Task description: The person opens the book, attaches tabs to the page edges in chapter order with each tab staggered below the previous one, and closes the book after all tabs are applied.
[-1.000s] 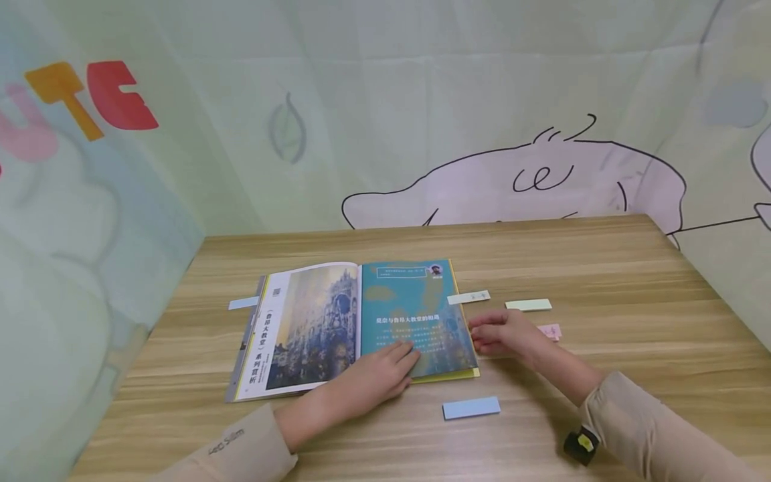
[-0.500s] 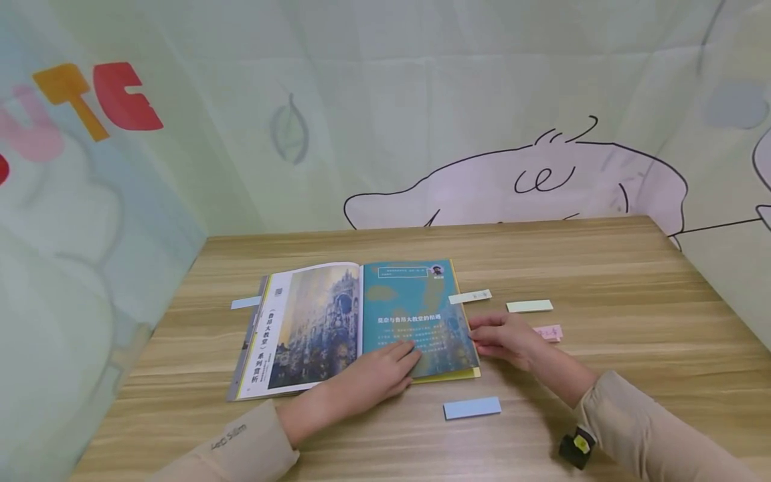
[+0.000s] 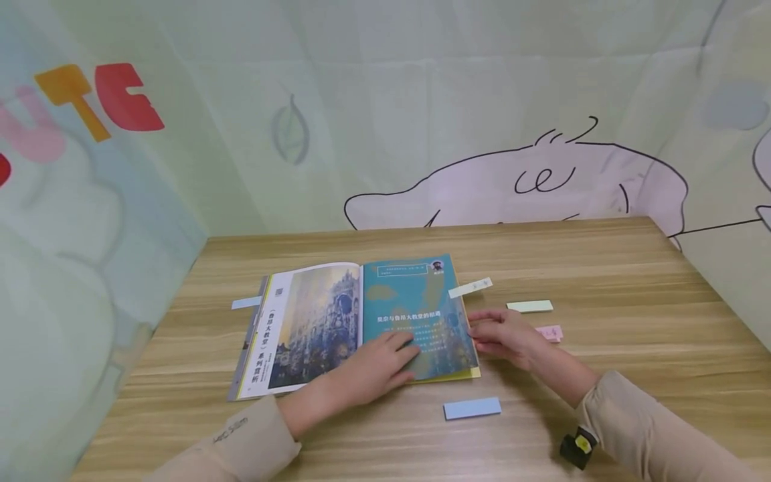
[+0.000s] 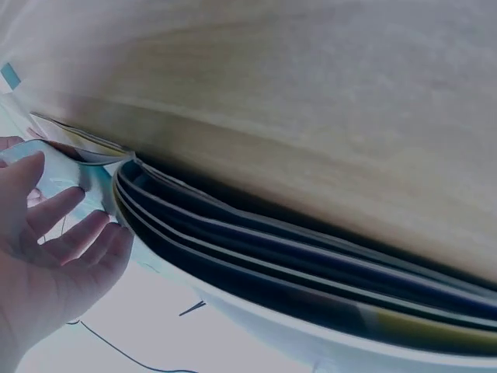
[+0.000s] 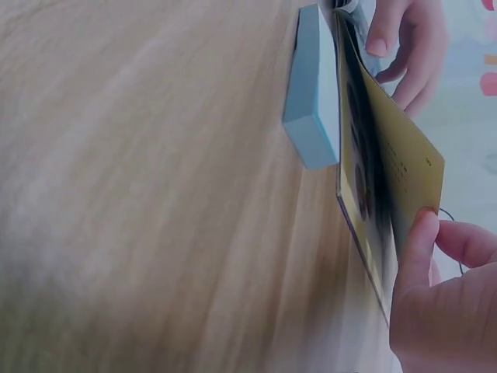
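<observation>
Head view. An open paperback book with a painted cathedral on its left page and a teal right page [image 3: 361, 321] lies flat on the light wooden table [image 3: 602, 268], near the middle. The left hand [image 3: 376, 365] rests palm-down on the lower part of the teal page, fingers straight, pressing it flat. The right hand [image 3: 502, 335] meets the outer edge of the same page, thumb and fingers curled about the page edge — the book thus lies between the two hands. A white paper tab [image 3: 470, 288] juts from the right page's edge, above the right hand. Around the book lie small sticky-note pads: pale green [image 3: 529, 306], pink [image 3: 551, 332] (partly behind the right hand), blue [image 3: 472, 408] in front of the book, and a pale blue slip [image 3: 245, 302] by its left edge.

Left wrist view. The left hand [image 4: 54, 256] shows open, fingers extended and slightly spread, beside the fanned page edges of the book [image 4: 311, 256].

Right wrist view. The right hand [image 5: 435, 295] pinches the yellow-backed page [image 5: 388, 194] by its edge — thumb against the paper — and the page stands lifted off the table. The blue pad [image 5: 312, 101] lies just beside the book.
</observation>
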Available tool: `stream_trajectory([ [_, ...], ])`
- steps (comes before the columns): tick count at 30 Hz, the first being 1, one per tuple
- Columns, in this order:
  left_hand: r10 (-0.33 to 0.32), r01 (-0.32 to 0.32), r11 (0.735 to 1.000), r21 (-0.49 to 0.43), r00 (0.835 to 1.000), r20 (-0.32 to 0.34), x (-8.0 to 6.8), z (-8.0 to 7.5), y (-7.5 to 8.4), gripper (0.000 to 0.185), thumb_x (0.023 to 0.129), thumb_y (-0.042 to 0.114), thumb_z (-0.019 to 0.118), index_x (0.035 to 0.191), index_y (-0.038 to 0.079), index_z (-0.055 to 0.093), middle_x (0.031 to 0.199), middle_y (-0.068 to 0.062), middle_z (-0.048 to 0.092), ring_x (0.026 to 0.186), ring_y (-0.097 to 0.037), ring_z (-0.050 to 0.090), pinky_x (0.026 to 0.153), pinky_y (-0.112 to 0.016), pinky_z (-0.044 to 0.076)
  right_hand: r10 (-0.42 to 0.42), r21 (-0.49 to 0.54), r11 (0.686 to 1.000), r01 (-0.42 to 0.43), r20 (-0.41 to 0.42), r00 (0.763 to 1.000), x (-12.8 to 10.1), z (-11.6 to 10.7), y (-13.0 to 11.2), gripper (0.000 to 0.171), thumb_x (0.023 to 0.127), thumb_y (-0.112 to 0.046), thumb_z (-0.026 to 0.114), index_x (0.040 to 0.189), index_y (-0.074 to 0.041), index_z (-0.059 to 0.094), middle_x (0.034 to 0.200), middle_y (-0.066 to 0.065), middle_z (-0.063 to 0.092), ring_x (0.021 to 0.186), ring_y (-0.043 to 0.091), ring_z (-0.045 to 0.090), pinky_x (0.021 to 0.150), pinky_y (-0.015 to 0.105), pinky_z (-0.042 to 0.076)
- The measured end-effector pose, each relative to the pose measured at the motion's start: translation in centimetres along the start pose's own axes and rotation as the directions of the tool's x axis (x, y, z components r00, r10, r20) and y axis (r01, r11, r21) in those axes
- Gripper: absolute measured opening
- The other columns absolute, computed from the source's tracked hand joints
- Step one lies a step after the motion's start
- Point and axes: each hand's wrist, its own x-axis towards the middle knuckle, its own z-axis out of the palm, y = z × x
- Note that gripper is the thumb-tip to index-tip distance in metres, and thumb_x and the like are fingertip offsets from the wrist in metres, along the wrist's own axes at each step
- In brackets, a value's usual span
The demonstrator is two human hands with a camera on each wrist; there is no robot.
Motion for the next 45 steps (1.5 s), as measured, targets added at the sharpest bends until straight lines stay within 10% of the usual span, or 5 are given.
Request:
stream_trajectory([
  [15,-0.163,0.162,0.858,-0.488,0.986,0.041,1.9,-0.4,-0.7,0.027,0.093,0.012,0.054,0.117,0.000,0.060,0.114,-0.012,0.060,0.106,-0.025,0.055,0.090,-0.037,0.046,-0.157,-0.091,0.982,0.164,0.078,0.984,-0.4,1.4,-1.0,0.039,0.085,0.000,0.062,0.119,0.012,0.049,0.088,0.003,0.065,0.078,0.013,0.062,0.075,0.030,0.054],
  [18,-0.257,0.260,0.702,-0.663,0.961,0.105,2.7,-0.6,-0.7,0.030,0.095,0.014,0.052,0.121,0.000,0.058,0.120,-0.013,0.058,0.108,-0.026,0.056,0.089,-0.036,0.047,-0.203,-0.143,0.967,0.211,0.072,0.977,-0.3,2.1,-1.0,0.037,0.083,-0.001,0.064,0.116,0.011,0.052,0.093,0.006,0.064,0.082,0.015,0.063,0.078,0.035,0.054],
  [25,-0.434,0.393,0.078,-0.916,0.841,0.323,4.2,-1.2,-0.5,0.041,0.096,0.019,0.052,0.131,-0.003,0.047,0.128,-0.018,0.050,0.116,-0.032,0.050,0.086,-0.035,0.050,-0.302,-0.253,0.916,0.311,0.073,0.950,-0.1,3.5,-0.9,0.038,0.079,-0.007,0.070,0.112,0.009,0.057,0.100,0.014,0.066,0.080,0.021,0.066,0.075,0.038,0.055],
  [30,-0.487,0.376,-0.116,-0.919,0.785,0.383,5.0,-1.6,-0.2,0.042,0.096,0.018,0.053,0.131,-0.004,0.044,0.126,-0.019,0.051,0.114,-0.029,0.053,0.087,-0.035,0.050,-0.325,-0.266,0.902,0.340,0.098,0.941,0.0,4.3,-0.9,0.038,0.080,-0.008,0.070,0.112,0.009,0.057,0.102,0.015,0.064,0.080,0.021,0.065,0.075,0.040,0.054],
  [45,-0.621,0.357,-0.165,-0.920,0.687,0.378,5.2,-2.0,-0.5,0.041,0.092,0.006,0.057,0.129,-0.006,0.045,0.113,-0.023,0.059,0.085,-0.018,0.064,0.080,-0.032,0.053,-0.420,-0.424,0.799,0.426,0.114,0.900,0.1,6.3,-0.8,0.034,0.080,-0.018,0.074,0.110,-0.004,0.065,0.102,0.008,0.065,0.091,0.022,0.062,0.052,0.032,0.051],
])
